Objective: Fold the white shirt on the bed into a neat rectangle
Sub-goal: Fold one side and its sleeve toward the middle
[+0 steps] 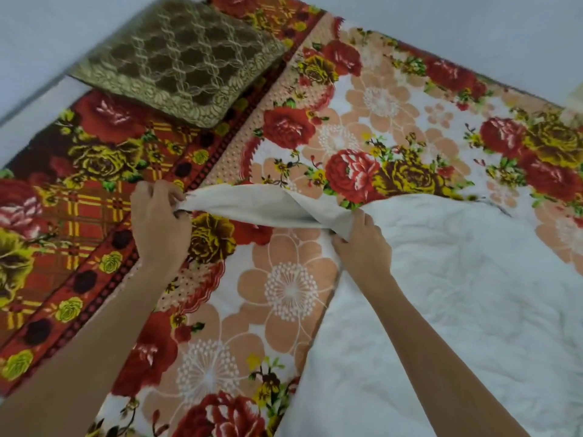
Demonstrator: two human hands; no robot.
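Note:
The white shirt (448,298) lies spread and wrinkled over the right half of the bed (290,291), which is covered by a floral blanket. One sleeve (252,206) stretches out to the left, lifted off the blanket. My left hand (161,222) pinches the sleeve's cuff end. My right hand (362,244) grips the sleeve where it joins the shirt's body, near the shoulder. Between my hands the sleeve is pulled taut and nearly level.
A brown and gold lace-patterned cushion (179,64) lies at the bed's far left corner. A pale wall (473,17) runs behind the bed. Bare floral blanket shows left of the shirt and beyond it.

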